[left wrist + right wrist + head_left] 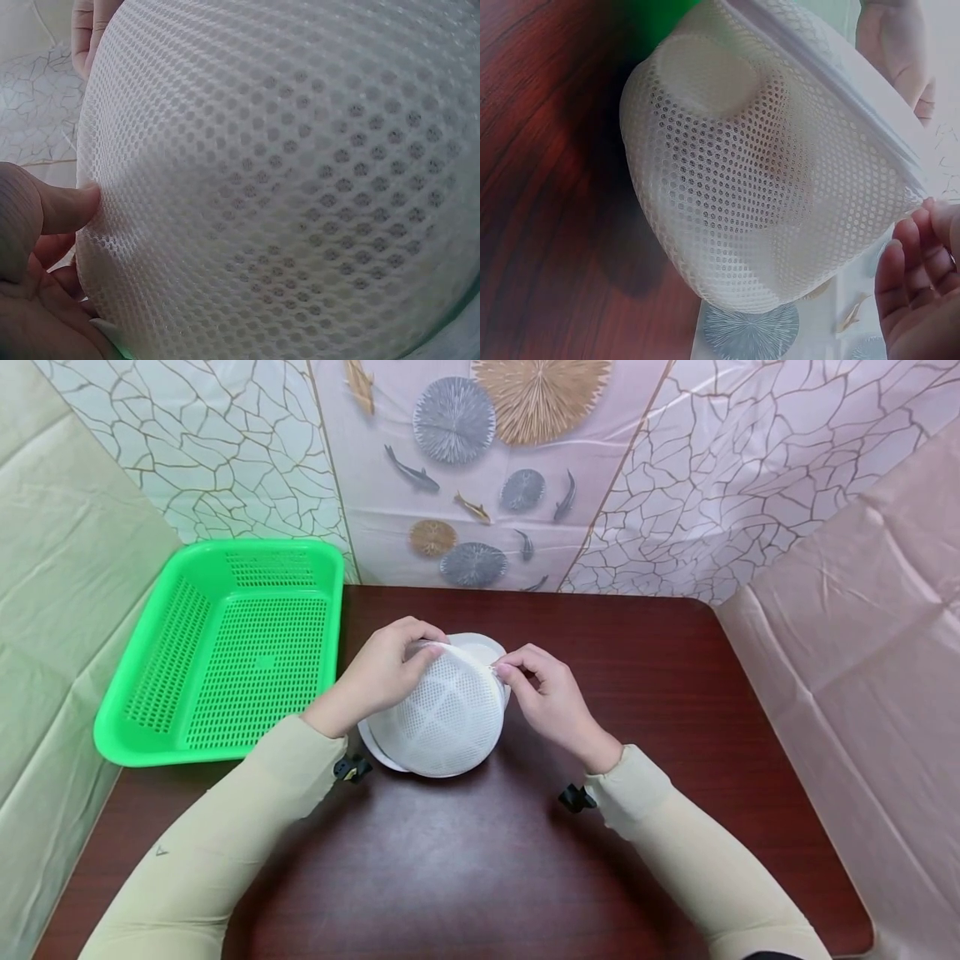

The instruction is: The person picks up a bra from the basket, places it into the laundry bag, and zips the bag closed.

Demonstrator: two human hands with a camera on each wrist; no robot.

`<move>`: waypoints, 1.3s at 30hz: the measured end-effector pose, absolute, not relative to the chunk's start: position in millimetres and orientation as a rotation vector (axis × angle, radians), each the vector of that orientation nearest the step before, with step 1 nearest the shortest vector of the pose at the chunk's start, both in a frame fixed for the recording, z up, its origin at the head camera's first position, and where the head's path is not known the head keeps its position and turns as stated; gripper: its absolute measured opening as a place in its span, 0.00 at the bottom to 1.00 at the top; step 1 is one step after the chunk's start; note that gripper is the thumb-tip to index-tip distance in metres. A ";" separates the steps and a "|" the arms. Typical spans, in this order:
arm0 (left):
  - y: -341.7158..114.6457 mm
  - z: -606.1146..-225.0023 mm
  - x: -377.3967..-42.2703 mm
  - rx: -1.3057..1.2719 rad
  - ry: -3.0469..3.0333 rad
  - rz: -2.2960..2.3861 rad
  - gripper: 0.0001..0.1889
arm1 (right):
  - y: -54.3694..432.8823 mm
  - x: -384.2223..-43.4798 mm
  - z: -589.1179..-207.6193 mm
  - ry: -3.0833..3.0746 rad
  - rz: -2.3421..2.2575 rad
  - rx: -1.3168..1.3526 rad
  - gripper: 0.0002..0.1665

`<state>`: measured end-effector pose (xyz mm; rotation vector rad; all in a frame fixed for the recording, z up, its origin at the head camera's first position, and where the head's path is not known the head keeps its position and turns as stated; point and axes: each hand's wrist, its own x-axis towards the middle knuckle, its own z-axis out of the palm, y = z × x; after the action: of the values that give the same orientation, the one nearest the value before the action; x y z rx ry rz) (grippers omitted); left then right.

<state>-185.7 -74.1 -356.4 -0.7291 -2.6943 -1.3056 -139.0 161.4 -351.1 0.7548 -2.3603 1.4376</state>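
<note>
A white mesh laundry bag [442,718], rounded like a bowl, is held tilted over the middle of the table. My left hand [382,668] pinches its upper left edge, the thumb [71,206] on the mesh and the fingers behind. On the other side, my right hand [551,702] pinches the end of the zipper at the bag's upper right edge. A pale zipper band [832,97] runs along the rim in the right wrist view. Small dark patches show through the holes of the mesh.
A green plastic basket [107,727] with slotted walls stands at the left on the dark red wooden table [645,660]. Patterned cloth [675,485] hangs behind the table, and plain beige cloth [862,635] closes off the right side.
</note>
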 end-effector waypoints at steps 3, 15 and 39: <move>-75.4 -357.7 -186.7 -0.721 -2.678 -1.316 0.06 | 161.5 -138.2 -351.2 -2.347 1.412 0.772 0.03; -82.2 -356.4 -189.7 -0.572 -2.720 -1.347 0.06 | 165.7 -138.1 -354.1 -2.350 1.405 0.759 0.03; -73.9 -349.4 -181.7 -0.712 -2.722 -1.242 0.06 | 156.2 -138.2 -349.7 -2.268 1.384 0.840 0.03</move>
<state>-181.7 -73.9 -349.4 -0.7116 -2.7222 -1.2423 -138.2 156.2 -349.7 0.8396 -2.2676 1.3841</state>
